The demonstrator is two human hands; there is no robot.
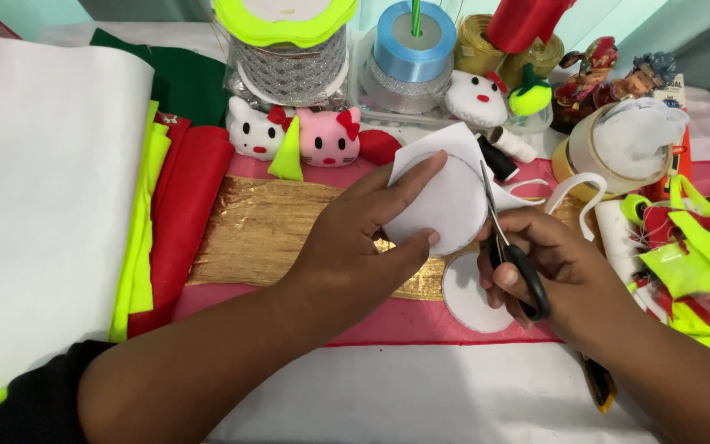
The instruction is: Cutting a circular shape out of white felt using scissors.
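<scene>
Fingers of the left hand (pixel 347 247) pinch a piece of white felt (pixel 441 201), thumb beneath and forefinger laid flat across the top, holding it up off the table so its traced curve meets the blades. Right hand (pixel 548 275) fingers are curled through the black handles of the scissors (pixel 507 247), whose blades stand partly open along the felt's right edge.

Largest around them is the roll of white fabric (pixel 43 205) at the left, stacked over yellow and red sheets (pixel 182 222) and kept out of the cutting space. A gold strip (pixel 265 230) lies under both hands on the pink cloth. A finished white circle (pixel 470 296) rests just beneath the right hand, set aside flat. Ribbon spools (pixel 412 53) stand at the back, with small cat-face cushions (pixel 293 136) in front of them. Yellow and red scraps (pixel 692 263) pile up at the right, near the cutting hand.
</scene>
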